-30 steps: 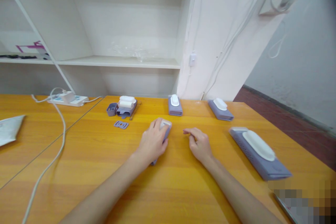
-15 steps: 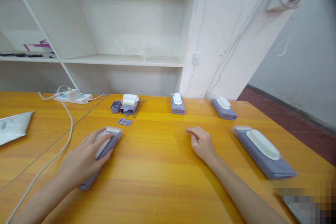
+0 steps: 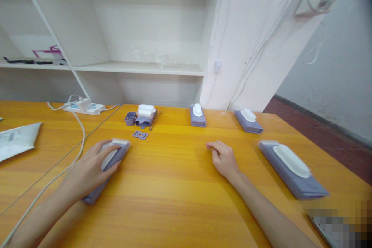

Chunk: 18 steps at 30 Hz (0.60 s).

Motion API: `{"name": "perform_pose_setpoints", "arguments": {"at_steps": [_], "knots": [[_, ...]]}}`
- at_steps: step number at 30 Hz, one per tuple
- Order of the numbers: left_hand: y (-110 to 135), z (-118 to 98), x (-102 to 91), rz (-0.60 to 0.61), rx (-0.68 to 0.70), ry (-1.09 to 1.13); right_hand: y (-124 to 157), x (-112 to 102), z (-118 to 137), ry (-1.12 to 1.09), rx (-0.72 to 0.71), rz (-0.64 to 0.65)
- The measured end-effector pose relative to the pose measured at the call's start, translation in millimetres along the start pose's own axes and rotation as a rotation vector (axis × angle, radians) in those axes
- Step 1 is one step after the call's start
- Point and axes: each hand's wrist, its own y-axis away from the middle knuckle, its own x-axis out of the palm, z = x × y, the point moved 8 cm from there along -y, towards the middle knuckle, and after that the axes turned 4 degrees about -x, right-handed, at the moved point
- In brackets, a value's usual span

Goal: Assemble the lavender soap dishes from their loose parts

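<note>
My left hand [image 3: 87, 172] lies over a flat purple device with a white pad [image 3: 114, 154] on the orange table [image 3: 180, 197], fingers wrapped around its sides. My right hand [image 3: 223, 159] rests on the table near the middle, fingers loosely curled, holding nothing. A larger purple device with a white pad [image 3: 290, 168] lies just right of my right hand.
Two more purple devices [image 3: 197, 115] [image 3: 248, 120] sit along the far edge. A partly disassembled device [image 3: 145, 115] with a small purple cup [image 3: 130, 118] and a flat purple piece [image 3: 140, 135] lies at the back. A power strip [image 3: 84, 107] with a white cable [image 3: 75, 151] and a plastic bag [image 3: 17, 139] are at left.
My left hand slid the purple device from the table's middle to the left and slightly nearer. My right hand has stayed where it was.
</note>
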Motion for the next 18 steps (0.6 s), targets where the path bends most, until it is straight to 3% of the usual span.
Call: {"name": "perform_pose_setpoints", "arguments": {"at_steps": [12, 18], "knots": [[-6.1, 3.4, 4.2, 0.017, 0.036, 0.005, -0.1, 0.1, 1.1, -0.003, -0.006, 0.011], [-24.7, -14.0, -10.4, -0.061, 0.04, 0.004, 0.1, 0.9, 0.7, -0.008, -0.017, 0.004]]}}
